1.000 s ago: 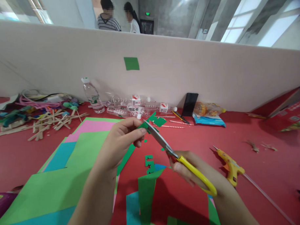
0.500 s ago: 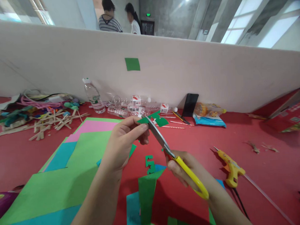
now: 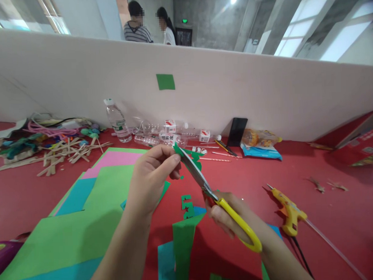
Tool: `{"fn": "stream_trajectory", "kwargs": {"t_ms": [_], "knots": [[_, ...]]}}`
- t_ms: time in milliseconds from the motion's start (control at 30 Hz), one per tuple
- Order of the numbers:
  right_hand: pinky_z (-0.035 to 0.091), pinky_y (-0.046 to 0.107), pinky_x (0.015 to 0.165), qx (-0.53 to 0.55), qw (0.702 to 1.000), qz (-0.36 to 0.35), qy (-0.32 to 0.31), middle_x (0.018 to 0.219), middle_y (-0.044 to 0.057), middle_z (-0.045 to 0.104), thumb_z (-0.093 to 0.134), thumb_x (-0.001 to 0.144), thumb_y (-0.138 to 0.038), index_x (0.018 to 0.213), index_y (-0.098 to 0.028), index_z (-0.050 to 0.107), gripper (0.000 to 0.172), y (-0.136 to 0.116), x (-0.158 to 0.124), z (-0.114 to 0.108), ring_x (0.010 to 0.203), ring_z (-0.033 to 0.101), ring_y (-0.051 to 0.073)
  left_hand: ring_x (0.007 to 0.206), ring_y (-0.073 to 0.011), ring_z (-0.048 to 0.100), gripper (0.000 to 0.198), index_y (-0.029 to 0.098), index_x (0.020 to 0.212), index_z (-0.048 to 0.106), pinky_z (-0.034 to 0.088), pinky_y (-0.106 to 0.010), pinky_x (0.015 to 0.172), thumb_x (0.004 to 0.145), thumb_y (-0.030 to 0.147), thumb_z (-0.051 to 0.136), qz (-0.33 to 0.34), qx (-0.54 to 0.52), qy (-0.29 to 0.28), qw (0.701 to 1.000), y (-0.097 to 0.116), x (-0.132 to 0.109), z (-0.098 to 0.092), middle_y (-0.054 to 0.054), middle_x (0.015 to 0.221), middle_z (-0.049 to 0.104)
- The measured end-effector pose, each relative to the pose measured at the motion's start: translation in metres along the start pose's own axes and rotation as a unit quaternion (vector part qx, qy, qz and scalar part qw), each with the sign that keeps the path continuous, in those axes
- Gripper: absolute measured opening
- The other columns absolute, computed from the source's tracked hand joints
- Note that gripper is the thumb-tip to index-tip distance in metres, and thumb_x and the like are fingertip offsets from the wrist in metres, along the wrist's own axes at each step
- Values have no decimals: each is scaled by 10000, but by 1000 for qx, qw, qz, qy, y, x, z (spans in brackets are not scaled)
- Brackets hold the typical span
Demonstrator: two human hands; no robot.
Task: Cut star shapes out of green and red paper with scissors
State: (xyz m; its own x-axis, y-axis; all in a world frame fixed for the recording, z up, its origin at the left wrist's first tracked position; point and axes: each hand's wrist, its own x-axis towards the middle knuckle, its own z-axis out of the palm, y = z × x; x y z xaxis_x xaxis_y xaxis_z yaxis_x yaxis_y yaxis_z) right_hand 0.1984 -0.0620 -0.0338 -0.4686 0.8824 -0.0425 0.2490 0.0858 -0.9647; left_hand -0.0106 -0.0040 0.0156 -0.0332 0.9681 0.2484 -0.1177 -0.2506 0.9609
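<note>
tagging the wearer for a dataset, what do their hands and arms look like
The left hand and right hand are bare: no gloves, rings or watch show. The left forearm and right forearm are bare too, with no sleeve, band or marking up to the picture's edge.

Matt green paper scrap (image 3: 191, 155), scissors (image 3: 219, 204) with shiny metal blades, glossy yellow plastic handles.

Tally so far: 1 pr scissors (image 3: 203, 183), 1 green cutout (image 3: 195, 156), 1 glue gun (image 3: 288, 216), 1 upright bottle (image 3: 117, 123), 1 phone (image 3: 237, 131), 1 snack bag (image 3: 260, 144), 2 ppl (image 3: 137, 29) in bkgd.
</note>
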Motion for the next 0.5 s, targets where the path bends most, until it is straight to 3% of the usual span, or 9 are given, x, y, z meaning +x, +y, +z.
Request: {"fn": "stream_trajectory", "kwargs": {"t_ms": [500], "knots": [[176, 289, 493, -21, 1000, 18, 1, 556, -68, 427, 469, 896, -892, 724, -242, 407, 675, -10, -5, -12, 498, 329, 109, 486, -90, 576, 115, 197, 687, 678, 481, -196, 472, 790, 216, 725, -17, 24, -7, 1000, -1, 2, 0, 32, 570, 619]]}}
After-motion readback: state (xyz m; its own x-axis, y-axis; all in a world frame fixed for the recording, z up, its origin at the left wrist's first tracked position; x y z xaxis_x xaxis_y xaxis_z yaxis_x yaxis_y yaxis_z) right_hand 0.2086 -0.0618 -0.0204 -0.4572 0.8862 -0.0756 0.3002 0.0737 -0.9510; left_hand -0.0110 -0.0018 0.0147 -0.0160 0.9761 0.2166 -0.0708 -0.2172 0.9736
